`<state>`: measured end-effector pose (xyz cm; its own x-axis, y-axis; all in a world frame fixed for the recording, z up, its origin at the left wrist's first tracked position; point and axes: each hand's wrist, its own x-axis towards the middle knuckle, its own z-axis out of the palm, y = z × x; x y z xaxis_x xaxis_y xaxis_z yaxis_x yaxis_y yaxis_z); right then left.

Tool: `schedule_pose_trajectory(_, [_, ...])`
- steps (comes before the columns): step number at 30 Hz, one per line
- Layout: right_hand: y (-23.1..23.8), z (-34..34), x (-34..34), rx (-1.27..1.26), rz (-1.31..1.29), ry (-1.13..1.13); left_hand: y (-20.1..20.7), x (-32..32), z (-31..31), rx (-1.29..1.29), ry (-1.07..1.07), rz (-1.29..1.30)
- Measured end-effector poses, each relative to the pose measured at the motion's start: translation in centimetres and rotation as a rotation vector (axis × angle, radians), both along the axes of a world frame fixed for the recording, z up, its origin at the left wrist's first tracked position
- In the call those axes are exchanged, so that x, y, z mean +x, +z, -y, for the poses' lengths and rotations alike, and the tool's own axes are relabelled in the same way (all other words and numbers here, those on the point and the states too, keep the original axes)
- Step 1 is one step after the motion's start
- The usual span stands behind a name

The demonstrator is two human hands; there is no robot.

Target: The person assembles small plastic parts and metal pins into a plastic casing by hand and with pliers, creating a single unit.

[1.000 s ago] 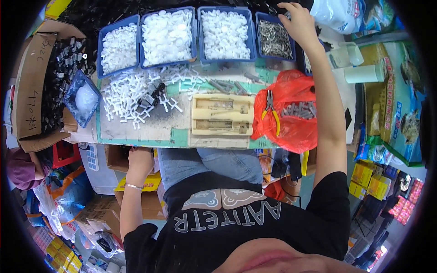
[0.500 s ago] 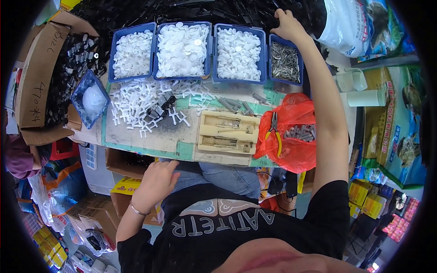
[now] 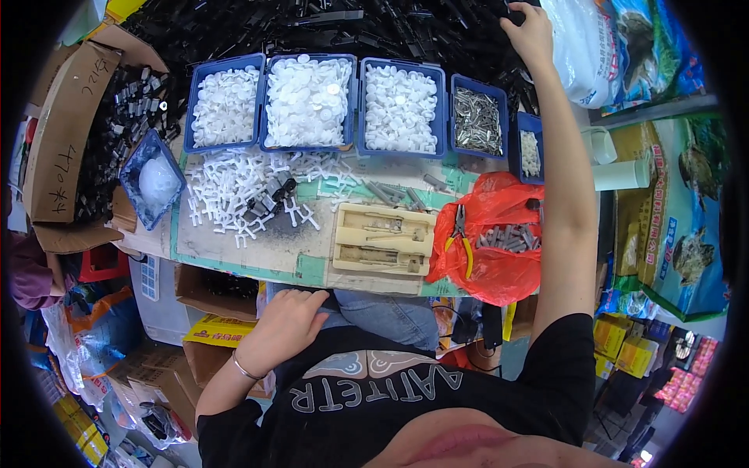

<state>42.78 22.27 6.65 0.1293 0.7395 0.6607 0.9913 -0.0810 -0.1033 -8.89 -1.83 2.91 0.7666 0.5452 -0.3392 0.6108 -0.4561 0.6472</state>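
My right hand (image 3: 532, 35) reaches over the far right of a heap of black plastic parts (image 3: 351, 31), beside a white plastic sack (image 3: 581, 58). Its thumb and forefinger are apart and bent; against the dark heap I make out nothing between them. My left hand (image 3: 289, 324) hovers empty above my lap at the table's near edge, fingers loosely bent, thumb apart. Before me lies a cream two-slot fixture (image 3: 384, 243). Beside it, pliers with yellow handles (image 3: 466, 248) and grey plastic pieces (image 3: 511, 238) rest on a red plastic bag (image 3: 499, 285).
Blue bins (image 3: 263, 129) of white round parts line the table's far side. Right of them stand a bin of metal pins (image 3: 478, 117) and a smaller bin of pale bits (image 3: 530, 152). White forked parts (image 3: 234, 191) lie piled left of centre. A cardboard box (image 3: 62, 132) stands left.
My right hand has moved right and farther out, away from the metal-pin bin. The small bin beside it has come into view. My left hand has shifted slightly right; the view has tilted a little.
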Motion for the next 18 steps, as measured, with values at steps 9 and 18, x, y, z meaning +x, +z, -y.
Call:
schedule_pose_trajectory(9, [0.3, -1.3, 1.0, -0.282, 0.393, -0.379, 0.3, 0.7, 0.1, 0.006, -0.003, 0.018])
schedule_pose_trajectory(18, [-2.1, 2.1, -2.7, -0.146, 0.137, -0.097, 1.6, 1.7, -1.1, -0.169, -0.068, 0.091])
